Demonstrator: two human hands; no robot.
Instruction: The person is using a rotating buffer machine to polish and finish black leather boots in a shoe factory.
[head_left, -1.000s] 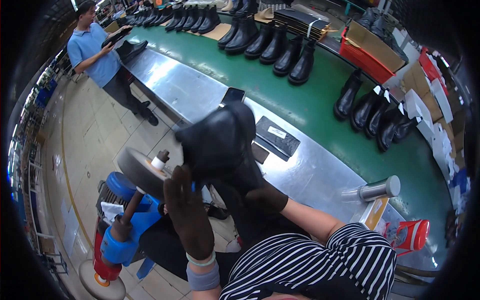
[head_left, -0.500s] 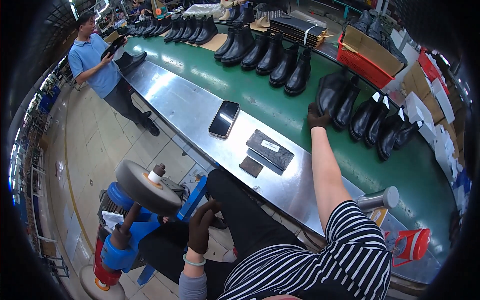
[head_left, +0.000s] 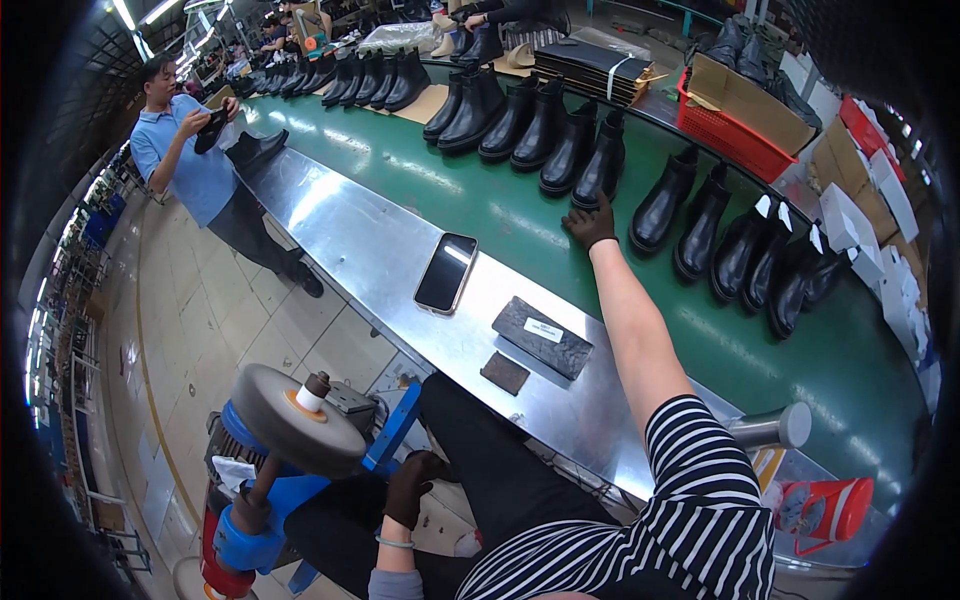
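My right hand (head_left: 590, 224), in a brown glove, reaches over the green table and has its fingers round the toe of a black ankle boot (head_left: 602, 160). That boot stands upright at the right end of a row of similar boots. Just to the right, two more black boots, one of them a larger-looking boot (head_left: 663, 203), stand apart from the row. Low by my leg hangs my left hand (head_left: 413, 488), gloved too, with loosely bent fingers apart and nothing visible in them. It is nearest to the grey polishing wheel (head_left: 300, 420) on a blue machine.
A phone (head_left: 446, 273), a dark block with a white label (head_left: 543, 338) and a small brown pad (head_left: 505, 374) lie on the metal ledge. Right are a metal cylinder (head_left: 775, 428) and a red container (head_left: 835, 510). A red crate (head_left: 735, 135) stands behind. A person (head_left: 185, 155) handles a shoe at left.
My right hand has let go of the boot at right, which now stands upright, and moved left to another boot's toe. My left hand has turned, its fingers now pointing rightward.
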